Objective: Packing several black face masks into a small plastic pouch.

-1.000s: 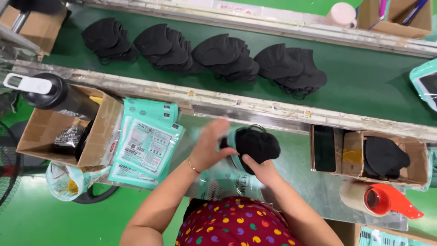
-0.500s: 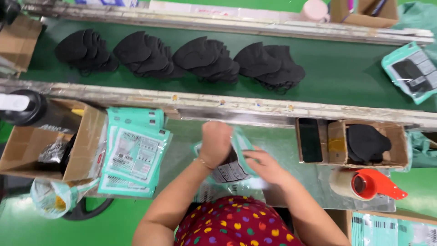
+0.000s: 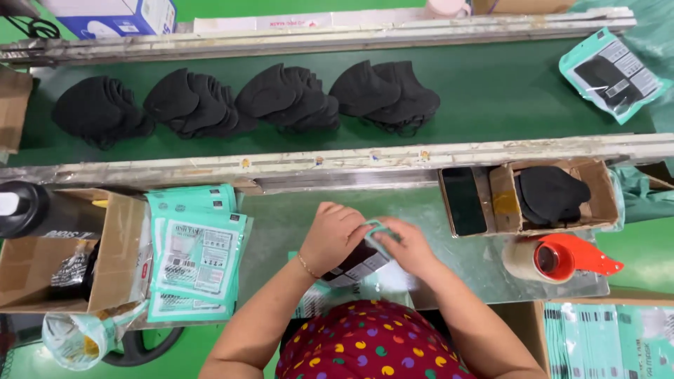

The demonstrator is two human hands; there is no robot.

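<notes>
My left hand (image 3: 333,235) and my right hand (image 3: 407,245) meet over a teal packet (image 3: 358,263) with black masks inside. Both hands pinch the packet's top edge, close in front of me on the metal worktable (image 3: 295,217). To the left lies a stack of empty teal pouches (image 3: 196,256). Several piles of black masks (image 3: 288,98) lie in a row on the green conveyor belt (image 3: 491,91) beyond the table. A filled teal packet (image 3: 611,74) rests at the belt's far right.
A small cardboard box (image 3: 597,203) with black masks and a dark phone (image 3: 463,200) sit at the right. An orange tape dispenser (image 3: 562,256) lies below them. A cardboard box (image 3: 42,260) with a black bottle (image 3: 24,207) stands at the left.
The black masks that my hands held over the pouch a second ago are now inside it. Both hands have come together at the packet's top edge.
</notes>
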